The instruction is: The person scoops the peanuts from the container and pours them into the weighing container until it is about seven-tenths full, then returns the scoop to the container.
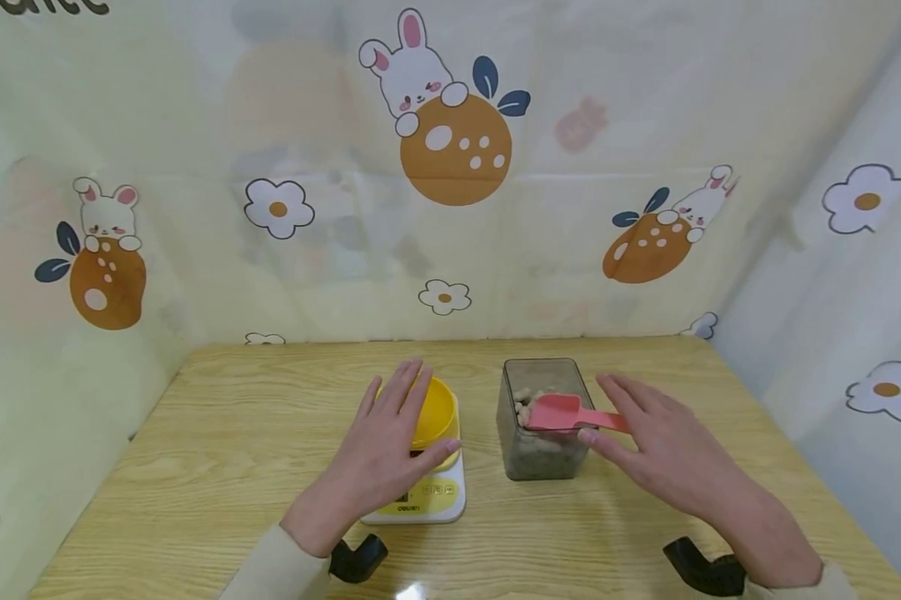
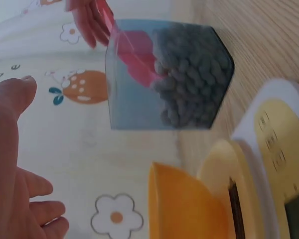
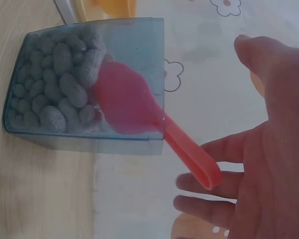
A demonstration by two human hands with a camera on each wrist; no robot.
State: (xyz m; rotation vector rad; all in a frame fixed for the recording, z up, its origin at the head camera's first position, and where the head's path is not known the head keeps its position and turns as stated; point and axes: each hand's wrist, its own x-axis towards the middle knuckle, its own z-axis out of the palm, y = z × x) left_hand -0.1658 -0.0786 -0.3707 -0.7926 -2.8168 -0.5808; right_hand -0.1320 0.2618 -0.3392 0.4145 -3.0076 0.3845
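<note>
A clear grey-tinted container (image 1: pixel 543 454), partly filled with unshelled peanuts (image 3: pixel 60 84), stands on the table. In it a pink scoop (image 1: pixel 555 412) leans on the peanuts, its handle sticking out past the rim on the right. My right hand (image 1: pixel 668 450) is beside that handle, fingers extended and thumb spread apart, not closed round it. On a white and yellow kitchen scale (image 1: pixel 450 500) sits a yellow bowl (image 1: pixel 437 412). My left hand (image 1: pixel 378 450) hovers by the bowl with straight fingers, holding nothing, and hides part of the bowl and the scale's display.
The wooden table (image 1: pixel 255 433) ends at a patterned cloth (image 1: pixel 330 275) hanging behind it and along both sides. Container and scale stand side by side, a narrow strip of table between them. Black straps (image 1: pixel 358 558) show at both wrists.
</note>
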